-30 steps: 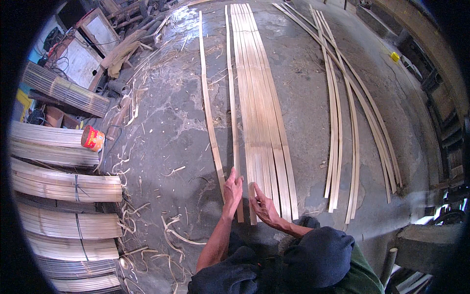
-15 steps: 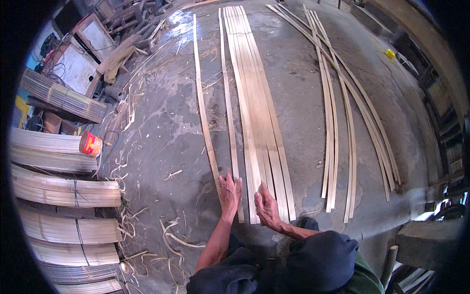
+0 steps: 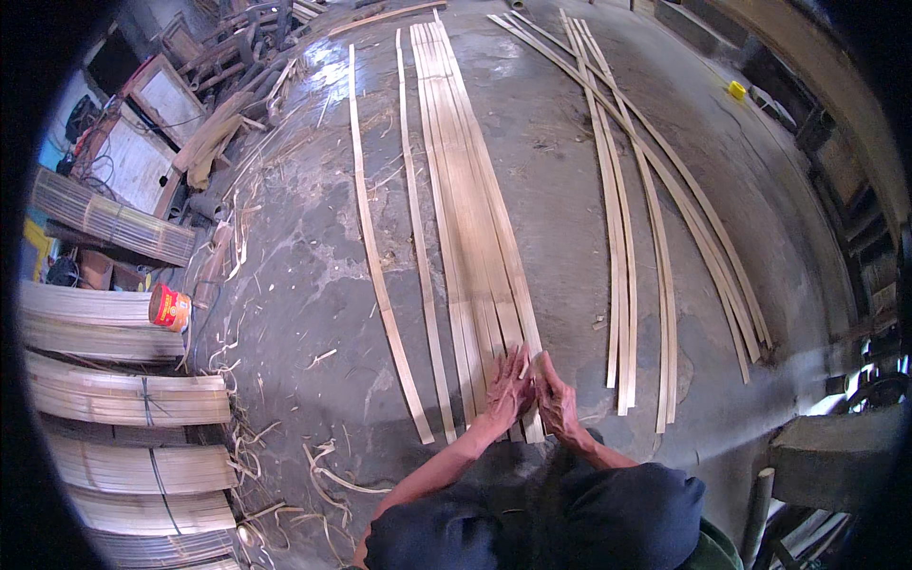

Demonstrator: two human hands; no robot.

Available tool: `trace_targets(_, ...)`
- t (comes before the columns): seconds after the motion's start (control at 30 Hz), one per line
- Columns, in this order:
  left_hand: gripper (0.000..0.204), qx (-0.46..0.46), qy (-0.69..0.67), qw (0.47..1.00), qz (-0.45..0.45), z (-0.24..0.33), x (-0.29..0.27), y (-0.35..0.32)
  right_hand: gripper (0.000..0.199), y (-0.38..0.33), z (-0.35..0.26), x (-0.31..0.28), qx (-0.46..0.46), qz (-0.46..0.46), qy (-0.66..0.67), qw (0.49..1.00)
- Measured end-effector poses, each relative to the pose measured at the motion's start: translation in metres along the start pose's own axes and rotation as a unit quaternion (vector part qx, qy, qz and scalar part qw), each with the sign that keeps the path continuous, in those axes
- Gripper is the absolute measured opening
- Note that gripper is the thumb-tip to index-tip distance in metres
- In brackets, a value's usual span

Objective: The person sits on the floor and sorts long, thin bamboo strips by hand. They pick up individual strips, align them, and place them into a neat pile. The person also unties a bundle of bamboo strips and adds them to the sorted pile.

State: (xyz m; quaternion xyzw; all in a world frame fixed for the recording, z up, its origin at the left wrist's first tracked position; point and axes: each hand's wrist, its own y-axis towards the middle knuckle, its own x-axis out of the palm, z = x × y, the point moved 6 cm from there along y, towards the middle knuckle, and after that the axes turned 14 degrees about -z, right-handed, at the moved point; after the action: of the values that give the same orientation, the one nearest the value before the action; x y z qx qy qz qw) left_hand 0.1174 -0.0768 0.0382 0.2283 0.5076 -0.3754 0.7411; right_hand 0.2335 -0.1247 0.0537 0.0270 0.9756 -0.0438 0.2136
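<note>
Long pale bamboo strips (image 3: 463, 190) lie side by side on the concrete floor in front of me, running away from my knees. Flat across their near ends rests my left hand (image 3: 510, 388), its fingers stretched out. My right hand (image 3: 559, 397) stands on edge along the right side of the row, fingers extended, close beside the left hand. Neither hand appears to grip a strip. Two single strips lie apart to the left of the row: the outer strip (image 3: 369, 237) and the inner strip (image 3: 415, 209).
More loose strips (image 3: 655, 204) lie crossed on the right. Tied strip bundles (image 3: 114, 388) are stacked at the left, with a red and yellow tub (image 3: 170, 309) beside them. Curled shavings (image 3: 328, 470) litter the floor. A yellow object (image 3: 736, 89) sits far right.
My left hand has moved right, from the single strips onto the row. My right hand has shifted right to the row's outer edge. The row's near ends look closer together, and the view has shifted slightly.
</note>
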Motion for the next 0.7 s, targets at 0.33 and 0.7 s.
trace_targets(0.33,0.058,-0.008,-0.01,1.0,-0.022,0.014,0.003,0.005,0.051,-0.014,-0.005,-0.018,-0.019,0.057,0.016,0.998)
trace_targets(0.7,0.062,-0.068,0.06,0.995,-0.051,0.019,-0.006,0.008,0.048,-0.011,0.006,-0.02,0.032,-0.016,0.04,0.999)
